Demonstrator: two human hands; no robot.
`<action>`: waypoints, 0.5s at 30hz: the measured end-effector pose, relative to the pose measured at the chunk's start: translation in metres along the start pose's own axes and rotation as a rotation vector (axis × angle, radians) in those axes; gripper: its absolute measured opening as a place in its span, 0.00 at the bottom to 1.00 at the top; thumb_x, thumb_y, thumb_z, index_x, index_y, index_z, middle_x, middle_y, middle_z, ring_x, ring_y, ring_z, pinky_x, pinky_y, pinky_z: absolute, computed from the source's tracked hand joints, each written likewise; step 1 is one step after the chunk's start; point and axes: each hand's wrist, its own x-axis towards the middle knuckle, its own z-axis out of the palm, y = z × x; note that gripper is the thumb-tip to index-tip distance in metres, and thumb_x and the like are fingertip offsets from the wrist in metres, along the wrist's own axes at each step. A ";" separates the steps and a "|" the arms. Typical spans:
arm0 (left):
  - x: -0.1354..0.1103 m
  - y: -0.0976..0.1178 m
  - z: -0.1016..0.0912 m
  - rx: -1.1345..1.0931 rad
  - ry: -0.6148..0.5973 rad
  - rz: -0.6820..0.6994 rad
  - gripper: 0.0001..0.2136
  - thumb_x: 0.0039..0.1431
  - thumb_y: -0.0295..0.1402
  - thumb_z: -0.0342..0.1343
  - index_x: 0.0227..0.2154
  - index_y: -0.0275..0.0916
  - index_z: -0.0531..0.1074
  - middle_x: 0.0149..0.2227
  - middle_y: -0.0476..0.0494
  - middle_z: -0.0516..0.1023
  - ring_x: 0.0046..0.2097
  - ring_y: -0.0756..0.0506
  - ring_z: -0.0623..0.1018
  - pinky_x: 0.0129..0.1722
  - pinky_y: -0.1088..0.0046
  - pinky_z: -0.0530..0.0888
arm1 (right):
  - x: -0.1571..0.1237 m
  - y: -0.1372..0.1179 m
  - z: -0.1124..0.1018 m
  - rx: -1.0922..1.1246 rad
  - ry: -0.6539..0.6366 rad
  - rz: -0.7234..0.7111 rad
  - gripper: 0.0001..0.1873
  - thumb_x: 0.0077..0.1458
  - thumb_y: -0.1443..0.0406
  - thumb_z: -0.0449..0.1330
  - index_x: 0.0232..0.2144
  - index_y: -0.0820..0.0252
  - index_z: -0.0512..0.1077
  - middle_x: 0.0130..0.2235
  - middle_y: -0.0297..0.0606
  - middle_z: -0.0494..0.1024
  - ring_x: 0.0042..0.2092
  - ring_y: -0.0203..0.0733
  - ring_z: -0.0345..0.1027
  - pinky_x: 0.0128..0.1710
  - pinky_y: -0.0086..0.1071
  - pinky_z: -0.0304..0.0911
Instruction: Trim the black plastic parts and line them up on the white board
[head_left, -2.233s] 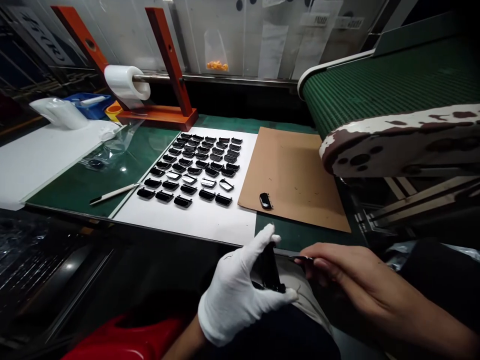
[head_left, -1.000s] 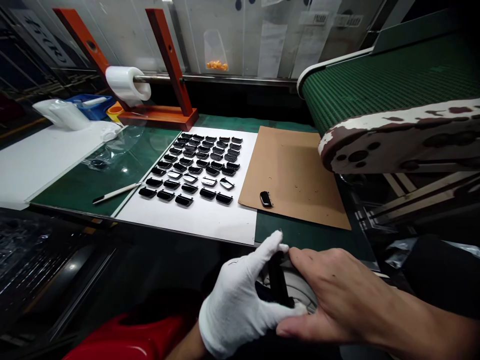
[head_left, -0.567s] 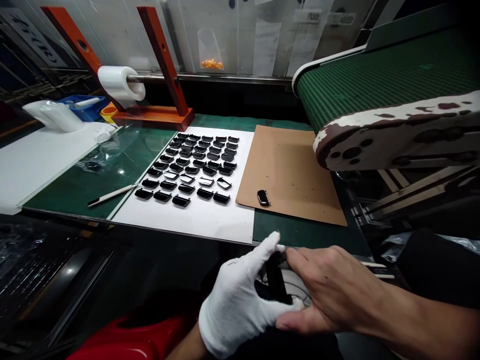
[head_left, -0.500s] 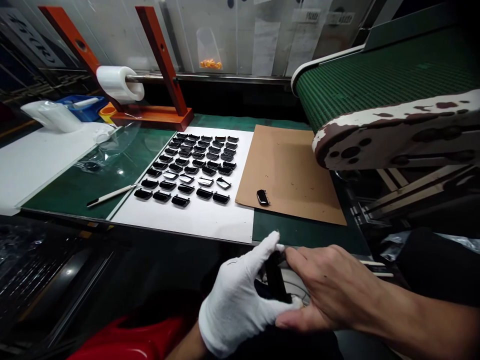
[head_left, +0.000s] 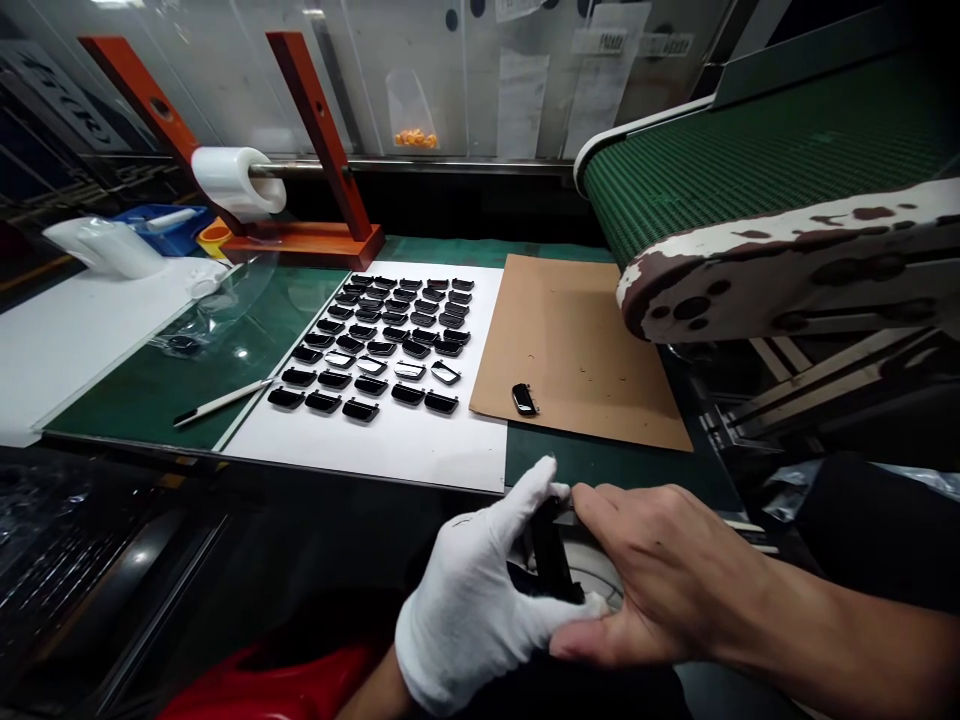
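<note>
My left hand [head_left: 480,590] wears a white glove and is closed round a small black plastic part [head_left: 551,555], held on edge just below the table's front edge. My bare right hand [head_left: 660,580] presses against the same part, forefinger on its top and thumb at its lower end. A thin dark tool showed in that hand earlier; now I cannot make it out. One single black part [head_left: 524,399] lies on the brown cardboard sheet [head_left: 592,350]. Several rows of glossy black parts [head_left: 382,340] are laid out on a white sheet [head_left: 405,440].
A green conveyor belt [head_left: 750,170] juts over the table's right side. At the back left stands an orange wooden stand [head_left: 307,240] carrying a roll of clear film [head_left: 232,180]. A white-handled knife [head_left: 221,401] lies on the green mat. A blue tray [head_left: 169,225] sits far left.
My right hand moved in from the right and closed onto the black part held by my gloved left hand. Both hands have since stayed nearly still. The view shifted slightly.
</note>
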 end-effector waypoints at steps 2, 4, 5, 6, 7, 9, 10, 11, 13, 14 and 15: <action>0.000 0.000 0.000 0.000 -0.002 0.003 0.41 0.41 0.33 0.69 0.60 0.40 0.58 0.48 0.46 0.77 0.44 0.45 0.79 0.47 0.74 0.76 | 0.000 0.000 0.000 0.021 -0.005 0.000 0.42 0.41 0.30 0.33 0.26 0.59 0.63 0.24 0.38 0.71 0.22 0.44 0.68 0.21 0.34 0.47; 0.000 0.000 0.001 0.002 0.007 0.021 0.41 0.41 0.33 0.69 0.59 0.39 0.58 0.48 0.46 0.77 0.44 0.45 0.79 0.47 0.75 0.76 | -0.001 0.000 0.001 0.025 0.023 -0.023 0.42 0.42 0.30 0.33 0.26 0.59 0.63 0.23 0.38 0.71 0.21 0.44 0.67 0.20 0.34 0.46; -0.001 0.000 0.002 0.007 0.011 0.027 0.41 0.41 0.33 0.69 0.59 0.39 0.59 0.48 0.46 0.77 0.43 0.46 0.79 0.47 0.75 0.76 | -0.001 0.000 0.002 0.022 0.042 -0.034 0.42 0.43 0.31 0.32 0.26 0.59 0.64 0.23 0.38 0.71 0.21 0.44 0.67 0.20 0.34 0.45; -0.001 0.001 0.002 0.013 0.013 0.031 0.41 0.41 0.33 0.69 0.59 0.39 0.59 0.47 0.46 0.77 0.43 0.46 0.79 0.47 0.75 0.76 | -0.002 0.000 0.003 0.015 0.061 -0.044 0.42 0.43 0.31 0.32 0.26 0.60 0.64 0.23 0.38 0.71 0.21 0.43 0.67 0.20 0.34 0.45; -0.001 0.001 0.003 0.020 0.015 0.035 0.41 0.41 0.33 0.69 0.59 0.39 0.58 0.47 0.46 0.77 0.43 0.46 0.80 0.47 0.74 0.76 | -0.002 0.000 0.004 0.005 0.074 -0.050 0.43 0.43 0.31 0.32 0.26 0.60 0.65 0.23 0.38 0.71 0.21 0.44 0.67 0.20 0.34 0.45; -0.001 0.001 0.003 0.036 0.017 0.044 0.41 0.41 0.33 0.69 0.59 0.39 0.58 0.47 0.46 0.77 0.43 0.46 0.80 0.47 0.74 0.76 | -0.003 0.001 0.007 -0.020 0.082 -0.053 0.44 0.43 0.31 0.31 0.27 0.61 0.66 0.23 0.38 0.72 0.21 0.45 0.68 0.20 0.34 0.44; -0.002 0.001 0.003 0.047 0.020 0.049 0.40 0.41 0.33 0.69 0.59 0.39 0.59 0.47 0.45 0.78 0.43 0.46 0.80 0.47 0.75 0.76 | -0.004 0.001 0.008 -0.034 0.080 -0.054 0.45 0.43 0.31 0.30 0.27 0.61 0.66 0.23 0.38 0.72 0.21 0.45 0.68 0.19 0.34 0.43; -0.002 0.001 0.003 0.059 0.025 0.058 0.40 0.41 0.34 0.69 0.59 0.38 0.59 0.47 0.45 0.78 0.43 0.46 0.80 0.47 0.75 0.76 | -0.004 0.002 0.010 -0.050 0.078 -0.055 0.45 0.43 0.31 0.30 0.27 0.61 0.66 0.23 0.38 0.72 0.21 0.45 0.69 0.19 0.35 0.43; -0.002 0.001 0.003 0.085 0.035 0.071 0.39 0.40 0.34 0.69 0.58 0.37 0.61 0.46 0.45 0.78 0.43 0.46 0.80 0.47 0.76 0.76 | -0.005 0.002 0.012 -0.081 0.070 -0.056 0.45 0.43 0.31 0.29 0.27 0.61 0.66 0.23 0.38 0.72 0.22 0.46 0.69 0.19 0.35 0.43; -0.002 0.001 0.003 0.096 0.039 0.074 0.39 0.40 0.34 0.69 0.58 0.37 0.61 0.46 0.45 0.78 0.43 0.46 0.80 0.48 0.76 0.76 | -0.005 0.002 0.012 -0.095 0.064 -0.056 0.45 0.43 0.31 0.29 0.27 0.61 0.66 0.24 0.38 0.72 0.22 0.46 0.69 0.19 0.35 0.43; -0.002 0.001 0.004 0.103 0.041 0.076 0.39 0.41 0.34 0.69 0.58 0.36 0.61 0.46 0.45 0.78 0.43 0.46 0.80 0.48 0.76 0.76 | -0.005 0.002 0.013 -0.107 0.056 -0.054 0.45 0.44 0.31 0.29 0.28 0.61 0.66 0.24 0.39 0.72 0.23 0.47 0.70 0.20 0.35 0.43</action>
